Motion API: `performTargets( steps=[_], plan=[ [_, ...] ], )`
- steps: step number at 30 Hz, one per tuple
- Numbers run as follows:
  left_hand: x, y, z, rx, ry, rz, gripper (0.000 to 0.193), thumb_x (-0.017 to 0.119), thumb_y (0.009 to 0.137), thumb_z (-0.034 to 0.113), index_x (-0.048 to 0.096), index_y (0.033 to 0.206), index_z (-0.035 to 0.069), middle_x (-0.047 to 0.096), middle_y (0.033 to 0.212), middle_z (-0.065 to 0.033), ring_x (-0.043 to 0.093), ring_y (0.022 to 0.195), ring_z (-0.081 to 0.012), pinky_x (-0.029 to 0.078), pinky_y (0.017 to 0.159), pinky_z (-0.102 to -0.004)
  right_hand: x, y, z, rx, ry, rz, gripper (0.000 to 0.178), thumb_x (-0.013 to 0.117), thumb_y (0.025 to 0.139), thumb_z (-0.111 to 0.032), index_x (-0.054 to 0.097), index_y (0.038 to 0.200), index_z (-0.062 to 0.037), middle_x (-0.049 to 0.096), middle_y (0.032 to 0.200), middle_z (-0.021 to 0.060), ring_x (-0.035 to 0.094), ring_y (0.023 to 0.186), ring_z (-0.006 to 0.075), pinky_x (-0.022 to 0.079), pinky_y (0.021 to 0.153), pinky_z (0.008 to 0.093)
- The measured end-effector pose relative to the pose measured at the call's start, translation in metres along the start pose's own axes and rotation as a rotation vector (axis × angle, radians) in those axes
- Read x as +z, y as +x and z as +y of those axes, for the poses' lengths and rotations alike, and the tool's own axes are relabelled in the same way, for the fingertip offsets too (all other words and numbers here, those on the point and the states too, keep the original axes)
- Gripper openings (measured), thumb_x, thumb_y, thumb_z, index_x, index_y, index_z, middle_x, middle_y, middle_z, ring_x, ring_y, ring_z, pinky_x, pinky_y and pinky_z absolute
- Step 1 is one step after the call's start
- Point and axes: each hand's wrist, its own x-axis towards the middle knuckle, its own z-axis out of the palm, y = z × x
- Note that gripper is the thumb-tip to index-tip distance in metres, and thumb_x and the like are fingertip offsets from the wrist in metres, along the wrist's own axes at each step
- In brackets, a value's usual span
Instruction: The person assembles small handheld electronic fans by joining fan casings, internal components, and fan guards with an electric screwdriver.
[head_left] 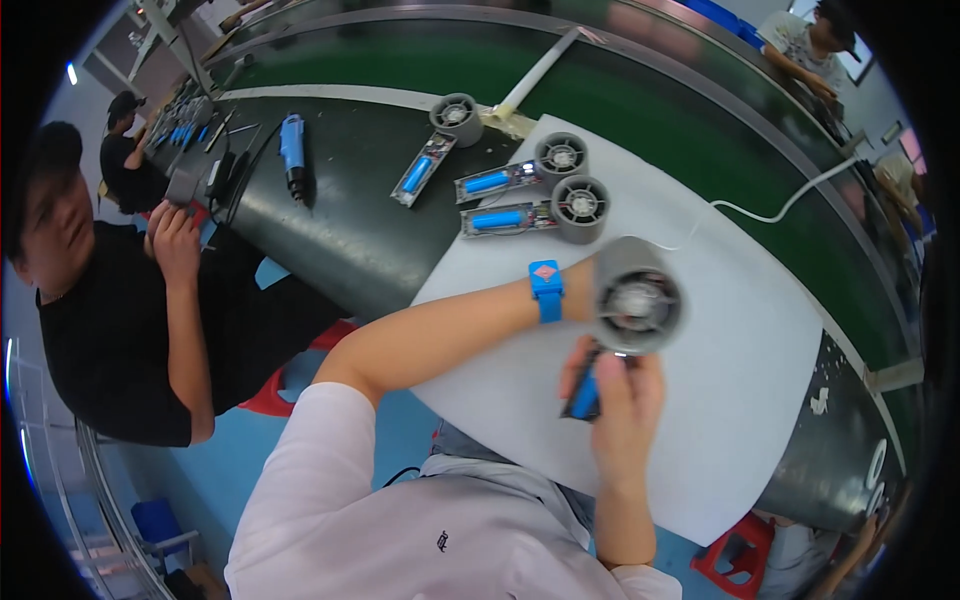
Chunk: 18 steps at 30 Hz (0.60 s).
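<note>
My right hand (625, 400) grips the handle of a grey handheld fan (640, 300), raised above the white sheet. Its handle is uncased, with a blue cylindrical battery (586, 398) showing beside my thumb. The round head faces up and is slightly blurred; ribs and a hub show inside the ring. From the left, my left arm reaches across with a blue wristband (546, 290). Only the wrist edge of my left hand (580, 287) shows, since the fan head covers the fingers. Two similar open fans (580, 208) (561, 155) lie beyond on the sheet's far left part.
Another open fan (455, 120) lies on the dark tabletop (350, 200), with a blue electric screwdriver (292, 155) farther left. The white sheet (720, 400) covers the table before me. A green conveyor belt (680, 130) runs behind. A white cable (780, 215) crosses it. A co-worker (120, 320) sits at left.
</note>
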Motion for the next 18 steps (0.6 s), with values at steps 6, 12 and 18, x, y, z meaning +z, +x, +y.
performTargets(
  steps=[6,12,18],
  plan=[
    [0.009,0.006,-0.012,-0.068,0.265,-0.102,0.012,0.061,0.082,0.007,0.063,0.094,0.004,0.058,0.082,-0.0073,0.058,0.073,-0.0223,0.046,0.063,-0.0334,0.002,0.006,0.032,0.102,0.078,-0.145,0.024,0.051,0.091,-0.006,0.045,0.112,0.0013,0.057,0.086,0.0087,0.056,0.067,0.0120,0.045,0.062,0.0246],
    [0.006,0.006,-0.008,-0.135,0.227,-0.127,0.013,0.061,0.082,0.007,0.063,0.094,0.004,0.057,0.080,-0.0073,0.056,0.072,-0.0223,0.045,0.062,-0.0331,0.006,0.004,0.036,0.115,0.117,-0.156,0.024,0.048,0.090,-0.002,0.044,0.114,0.0020,0.057,0.085,0.0077,0.055,0.068,0.0111,0.045,0.062,0.0242],
    [0.004,0.010,0.001,-0.218,0.205,-0.136,0.013,0.060,0.082,0.011,0.065,0.091,0.003,0.060,0.083,-0.0103,0.060,0.075,-0.0270,0.047,0.068,-0.0362,0.005,0.005,0.038,0.112,0.114,-0.172,0.024,0.048,0.090,-0.002,0.044,0.114,0.0019,0.057,0.086,0.0077,0.055,0.068,0.0113,0.046,0.062,0.0243]
  ],
)
